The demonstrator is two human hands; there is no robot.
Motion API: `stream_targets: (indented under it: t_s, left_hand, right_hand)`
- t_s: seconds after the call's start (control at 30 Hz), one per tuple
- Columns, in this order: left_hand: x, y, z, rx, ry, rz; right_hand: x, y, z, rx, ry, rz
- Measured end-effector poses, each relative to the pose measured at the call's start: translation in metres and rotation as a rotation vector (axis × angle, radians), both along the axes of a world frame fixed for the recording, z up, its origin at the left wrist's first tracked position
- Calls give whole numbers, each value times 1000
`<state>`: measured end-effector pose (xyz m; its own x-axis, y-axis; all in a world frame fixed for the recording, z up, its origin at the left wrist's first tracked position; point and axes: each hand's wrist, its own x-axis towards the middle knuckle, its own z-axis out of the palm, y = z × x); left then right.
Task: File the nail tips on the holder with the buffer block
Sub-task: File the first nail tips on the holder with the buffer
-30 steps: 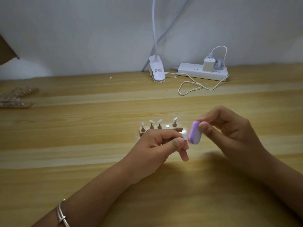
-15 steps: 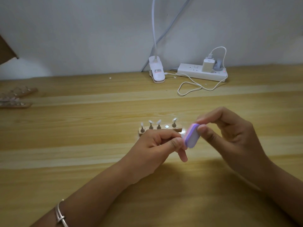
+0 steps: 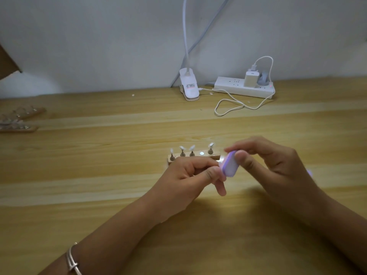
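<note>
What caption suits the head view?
Right hand holds purple buffer block against nail tip pinched in left hand, near the holder.

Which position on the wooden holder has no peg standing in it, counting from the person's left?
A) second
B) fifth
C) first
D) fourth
D: on the holder, pegs carrying nail tips stand at the first, second, third and fifth positions, while the fourth shows only a bare shiny disc.
</note>
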<state>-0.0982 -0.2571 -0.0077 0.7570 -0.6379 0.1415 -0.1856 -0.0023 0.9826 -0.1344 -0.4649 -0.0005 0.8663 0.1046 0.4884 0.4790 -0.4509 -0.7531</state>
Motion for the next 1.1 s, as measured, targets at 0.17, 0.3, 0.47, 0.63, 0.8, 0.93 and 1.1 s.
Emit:
stream_targets:
  t_s: [0.17,0.3,0.47,0.63,0.8,0.93,1.1]
  left_hand:
    - [0,-1,0,10,-63,27]
    - [-1,-1,0,65,-170,75]
    - [-2,-2,1,79,-149,112]
    - [-4,-3,3,27,-119,120]
    - [-3,-3,2,82,-134,136]
    - [-3,-1,3,88,-174,115]
    - [-2,-1,3,113,-166,160]
  right_hand:
    - [-2,-1,-1,173,82,31]
    - [-1,2,-4,-8,33,38]
    - [3,-6,0,256,133,11]
    - [3,0,-5,86,98,63]
    - [4,-5,-2,262,130,39]
    - [1,1,-8,40,64,70]
    - [5,-5,-5,176,48,-71]
